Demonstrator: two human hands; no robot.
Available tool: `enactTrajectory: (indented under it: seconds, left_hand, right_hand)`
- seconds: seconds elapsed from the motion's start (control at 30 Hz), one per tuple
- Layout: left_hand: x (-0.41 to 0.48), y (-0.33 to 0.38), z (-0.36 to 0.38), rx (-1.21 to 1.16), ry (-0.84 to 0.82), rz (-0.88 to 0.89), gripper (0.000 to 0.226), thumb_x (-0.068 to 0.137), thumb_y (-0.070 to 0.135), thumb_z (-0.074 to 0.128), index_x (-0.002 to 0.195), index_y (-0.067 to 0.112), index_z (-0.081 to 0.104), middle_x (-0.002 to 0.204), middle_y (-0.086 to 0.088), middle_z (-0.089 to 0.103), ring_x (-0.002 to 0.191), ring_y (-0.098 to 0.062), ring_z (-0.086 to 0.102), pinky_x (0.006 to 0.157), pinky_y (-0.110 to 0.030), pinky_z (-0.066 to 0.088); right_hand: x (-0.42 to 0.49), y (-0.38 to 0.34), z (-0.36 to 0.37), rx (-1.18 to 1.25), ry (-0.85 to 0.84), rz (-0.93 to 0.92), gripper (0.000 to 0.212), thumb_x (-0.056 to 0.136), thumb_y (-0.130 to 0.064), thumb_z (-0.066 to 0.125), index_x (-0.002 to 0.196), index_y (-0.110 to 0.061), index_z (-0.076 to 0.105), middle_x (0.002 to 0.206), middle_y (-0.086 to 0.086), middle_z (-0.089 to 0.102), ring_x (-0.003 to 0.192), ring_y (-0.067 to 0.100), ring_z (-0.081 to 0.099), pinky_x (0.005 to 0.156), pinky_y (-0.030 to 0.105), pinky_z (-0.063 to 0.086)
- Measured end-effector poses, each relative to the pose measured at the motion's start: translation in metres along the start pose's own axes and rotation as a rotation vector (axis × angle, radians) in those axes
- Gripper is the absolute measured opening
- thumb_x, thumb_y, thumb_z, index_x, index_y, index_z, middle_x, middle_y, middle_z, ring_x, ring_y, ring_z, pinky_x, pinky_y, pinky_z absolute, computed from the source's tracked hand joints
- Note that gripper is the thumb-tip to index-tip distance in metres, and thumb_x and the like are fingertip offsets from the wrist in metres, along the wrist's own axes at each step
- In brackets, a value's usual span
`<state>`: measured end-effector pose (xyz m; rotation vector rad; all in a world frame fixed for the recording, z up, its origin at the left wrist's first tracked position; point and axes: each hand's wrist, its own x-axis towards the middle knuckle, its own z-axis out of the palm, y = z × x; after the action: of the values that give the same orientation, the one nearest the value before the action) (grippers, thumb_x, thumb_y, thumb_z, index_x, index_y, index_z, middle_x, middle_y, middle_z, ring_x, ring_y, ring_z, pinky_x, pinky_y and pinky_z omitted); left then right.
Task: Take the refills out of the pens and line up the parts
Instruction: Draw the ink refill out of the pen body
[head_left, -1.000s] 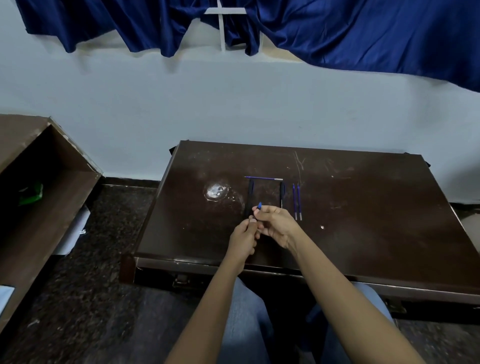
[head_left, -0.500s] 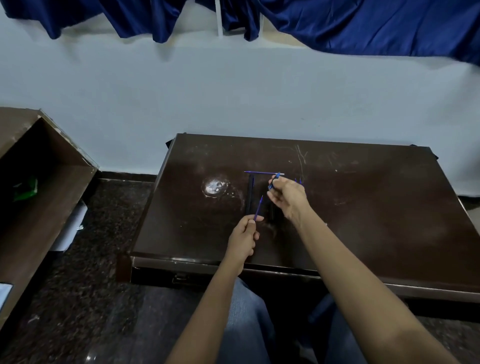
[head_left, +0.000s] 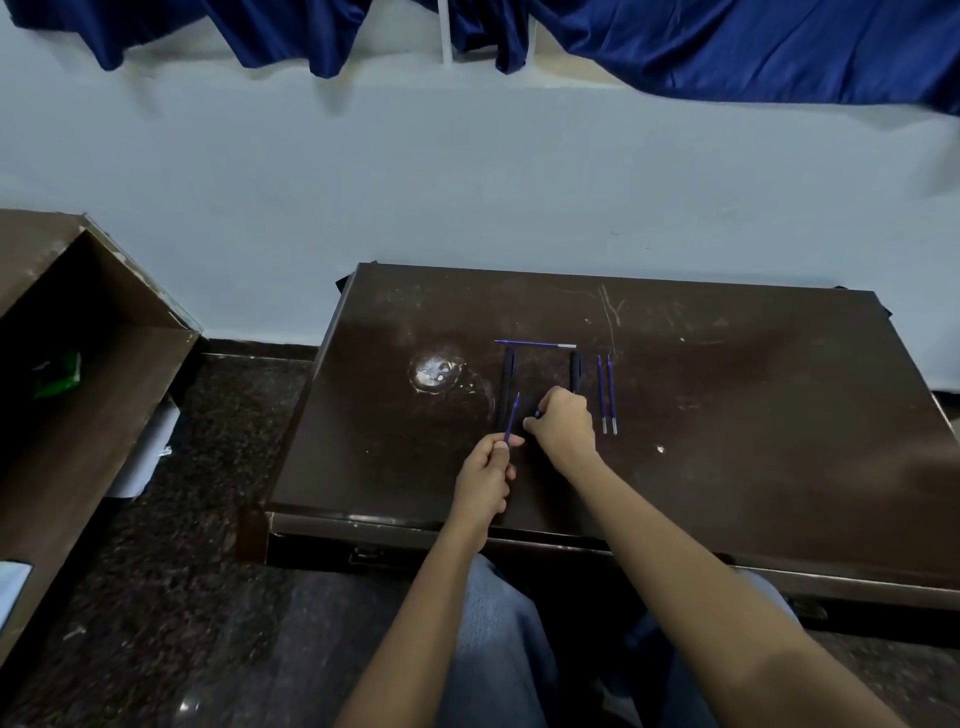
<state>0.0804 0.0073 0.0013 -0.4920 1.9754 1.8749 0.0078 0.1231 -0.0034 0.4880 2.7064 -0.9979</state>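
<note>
On the dark brown table (head_left: 727, 415), my left hand (head_left: 485, 475) pinches a thin blue refill (head_left: 512, 415) that points up and away. My right hand (head_left: 563, 426) is curled round a small dark pen part, of which only a blue tip (head_left: 537, 414) shows. A black pen barrel (head_left: 506, 384) lies lengthwise just beyond my left hand. Another black barrel (head_left: 575, 371) lies beyond my right hand. One refill (head_left: 535, 344) lies crosswise above them. Two more refills (head_left: 607, 394) lie side by side to the right.
A shiny worn patch (head_left: 435, 371) marks the table left of the pens. A brown wooden shelf unit (head_left: 78, 338) stands on the floor at the left. A pale wall (head_left: 467, 182) with blue cloth (head_left: 727, 47) is behind the table.
My right hand, which reached out toward the crosswise refill, has come back down close to my left hand. The left hand still holds its refill upright.
</note>
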Motion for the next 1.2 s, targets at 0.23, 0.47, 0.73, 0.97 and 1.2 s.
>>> enactTrajectory:
  seconds: [0.23,0.47,0.73,0.97,1.2]
  left_hand:
    - [0.000,0.004,0.000,-0.009,0.018,0.010,0.026,0.102,0.026,0.037,0.105,0.023,0.063,0.067,0.004,0.046,0.046,-0.003,0.032,0.040,-0.018,0.025]
    - [-0.003,0.010,0.015,0.014,-0.035,-0.036,0.026,0.103,0.027,0.036,0.109,0.023,0.061,0.067,0.003,0.047,0.047,-0.004,0.034,0.039,-0.017,0.025]
    - [0.003,0.008,0.004,-0.027,0.008,-0.014,0.028,0.103,0.025,0.036,0.102,0.020,0.064,0.067,0.003,0.046,0.045,-0.004,0.031,0.037,-0.016,0.025]
    - [0.017,0.015,0.004,-0.082,0.009,0.015,0.027,0.103,0.025,0.036,0.103,0.021,0.063,0.067,0.005,0.046,0.043,-0.001,0.030,0.038,-0.016,0.025]
    - [0.028,0.016,0.004,-0.103,0.001,0.034,0.028,0.103,0.025,0.036,0.105,0.020,0.063,0.067,0.005,0.045,0.046,-0.001,0.031,0.039,-0.015,0.026]
  right_hand:
    - [-0.015,0.006,-0.005,0.214,0.132,-0.053,0.024,0.090,-0.033,0.060,0.091,-0.009,0.065,0.078,0.002,0.067,0.074,0.016,0.064,0.064,0.025,0.050]
    - [-0.041,0.006,0.000,0.671,-0.074,0.066,0.018,0.085,-0.021,0.069,0.071,-0.010,0.069,0.064,0.003,0.065,0.063,0.013,0.061,0.071,0.030,0.053]
    - [0.041,-0.038,-0.049,1.070,-0.003,0.220,0.028,0.095,-0.005,0.035,0.079,-0.015,0.055,0.063,0.000,0.045,0.048,0.008,0.041,0.044,0.020,0.042]
    - [0.109,-0.041,-0.054,0.081,-0.064,-0.153,0.033,0.088,0.003,0.043,0.103,-0.007,0.070,0.103,0.010,0.066,0.097,0.026,0.060,0.093,0.032,0.045]
    - [0.130,-0.031,-0.033,-0.221,-0.041,-0.260,0.030,0.089,-0.003,0.048,0.103,-0.015,0.070,0.115,0.017,0.064,0.102,0.037,0.063,0.090,0.044,0.052]
